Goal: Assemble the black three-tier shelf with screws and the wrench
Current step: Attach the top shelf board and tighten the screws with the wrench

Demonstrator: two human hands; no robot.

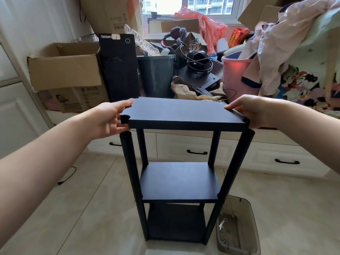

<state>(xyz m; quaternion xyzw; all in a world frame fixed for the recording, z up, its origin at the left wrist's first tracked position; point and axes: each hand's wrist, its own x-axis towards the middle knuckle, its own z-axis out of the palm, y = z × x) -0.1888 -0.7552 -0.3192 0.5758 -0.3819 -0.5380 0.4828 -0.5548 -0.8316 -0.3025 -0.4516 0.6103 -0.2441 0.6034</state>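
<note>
Top board [184, 111] above posts, shelf [179, 181] on floor | my left hand [108, 120] and right hand [252, 111] clasp its short ends | stiff, probably light; grip edges by corner notches.

Both hands, left [108, 118] and right [252, 111], grip top board [182, 111] above posts [131, 162].

- I count two hands: left hand [108, 118], right hand [252, 111].
- Three black boards: top board [181, 112], middle board [179, 181], bottom board [175, 222].
- Four upper posts [129, 162].
- One grey tray [239, 225], lower right.
- Three drawer handles [197, 152] visible.
- Two headphone sets [199, 56], upper centre.
</note>
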